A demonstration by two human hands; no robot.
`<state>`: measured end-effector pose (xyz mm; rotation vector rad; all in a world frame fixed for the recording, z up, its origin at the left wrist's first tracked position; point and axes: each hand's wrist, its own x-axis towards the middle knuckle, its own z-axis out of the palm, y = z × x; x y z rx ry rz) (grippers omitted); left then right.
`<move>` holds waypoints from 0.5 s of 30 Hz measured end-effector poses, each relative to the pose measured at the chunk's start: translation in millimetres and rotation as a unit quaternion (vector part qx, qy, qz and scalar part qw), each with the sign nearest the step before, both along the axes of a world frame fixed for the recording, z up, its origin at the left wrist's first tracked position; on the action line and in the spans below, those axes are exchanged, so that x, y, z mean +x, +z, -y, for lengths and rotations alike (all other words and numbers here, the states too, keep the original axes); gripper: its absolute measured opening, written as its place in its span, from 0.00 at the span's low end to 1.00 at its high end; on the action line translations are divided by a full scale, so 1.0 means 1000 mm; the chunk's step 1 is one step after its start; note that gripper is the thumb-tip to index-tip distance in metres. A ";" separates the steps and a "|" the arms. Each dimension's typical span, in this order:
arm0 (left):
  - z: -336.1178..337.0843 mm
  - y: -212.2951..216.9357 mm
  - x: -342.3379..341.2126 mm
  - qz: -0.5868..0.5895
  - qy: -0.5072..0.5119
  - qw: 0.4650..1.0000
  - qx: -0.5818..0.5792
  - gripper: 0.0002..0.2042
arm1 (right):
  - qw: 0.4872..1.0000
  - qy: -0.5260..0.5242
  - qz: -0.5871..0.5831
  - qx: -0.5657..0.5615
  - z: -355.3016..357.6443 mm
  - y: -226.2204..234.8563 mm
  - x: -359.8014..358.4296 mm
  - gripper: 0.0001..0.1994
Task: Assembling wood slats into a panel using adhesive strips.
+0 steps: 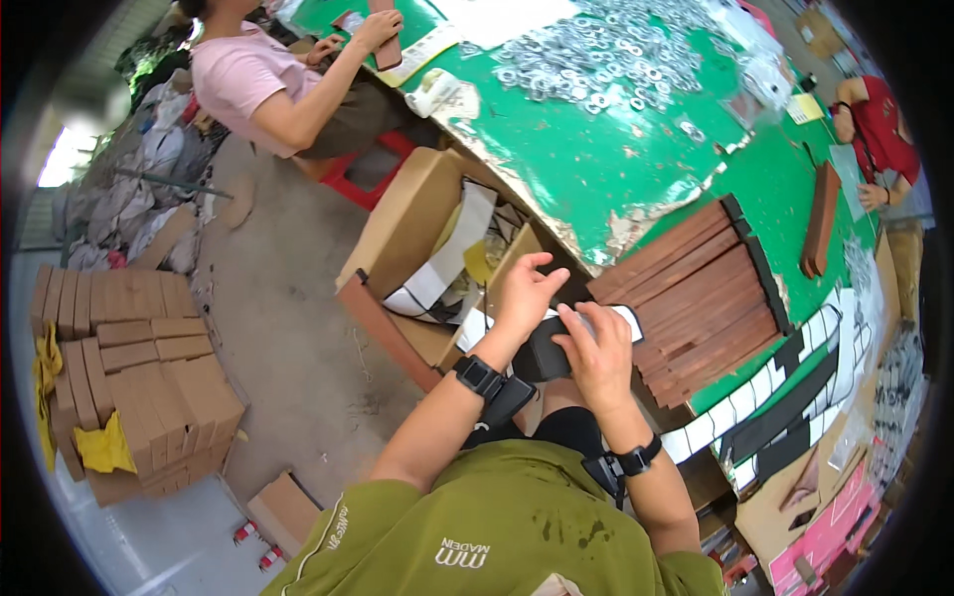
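My right hand (596, 348) is closed on a black piece with white edges (545, 353), low in front of my body, its fingers and thumb pressed against it. Just to the left and above, my left hand (532, 288) is raised with thumb and fingers apart; nothing shows between them. Close to my right hand, several reddish-brown slats (696, 288) lie side by side on the green table (556, 169), with black pieces along their far ends. To their right are black and white strips (785, 387).
An open cardboard box (397, 219) holding white and black strips stands left of my hands, a brown board (386, 328) along its side. Grey washers (616, 60) pile on the table. Cartons (149, 387) are stacked at left. Two people work at the table, in pink (243, 74) and red (887, 124).
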<state>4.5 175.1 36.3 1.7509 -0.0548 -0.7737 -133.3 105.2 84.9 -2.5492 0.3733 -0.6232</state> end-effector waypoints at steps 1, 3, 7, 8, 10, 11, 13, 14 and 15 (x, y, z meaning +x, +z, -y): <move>-0.003 -0.001 0.000 -0.025 0.003 1.000 -0.012 0.22 | 1.000 0.000 -0.004 0.008 -0.001 -0.001 -0.002 0.22; -0.008 0.002 0.000 -0.079 -0.001 0.997 -0.026 0.21 | 1.000 0.003 -0.007 0.017 -0.002 -0.001 -0.002 0.22; -0.013 0.008 -0.003 -0.179 -0.006 0.981 -0.072 0.19 | 0.992 0.011 -0.030 0.125 0.002 -0.005 -0.003 0.19; -0.014 0.008 -0.004 -0.180 -0.006 0.981 -0.073 0.19 | 0.981 0.022 -0.032 0.191 0.004 -0.007 -0.004 0.18; -0.014 0.006 -0.006 -0.244 -0.011 0.964 -0.106 0.18 | 0.977 0.025 -0.040 0.206 0.006 -0.006 -0.004 0.17; -0.016 0.005 -0.006 -0.246 -0.007 0.962 -0.117 0.17 | 0.974 0.030 -0.045 0.221 0.007 -0.005 -0.003 0.17; -0.018 0.003 -0.007 -0.253 0.005 0.956 -0.146 0.16 | 0.976 0.041 -0.030 0.213 0.006 -0.006 -0.002 0.16; -0.020 0.002 -0.006 -0.244 0.008 0.959 -0.144 0.16 | 0.979 0.047 -0.022 0.199 0.006 -0.004 0.000 0.14; -0.021 0.003 -0.005 -0.245 0.014 0.960 -0.137 0.16 | 0.983 0.046 -0.008 0.180 0.003 -0.001 0.002 0.11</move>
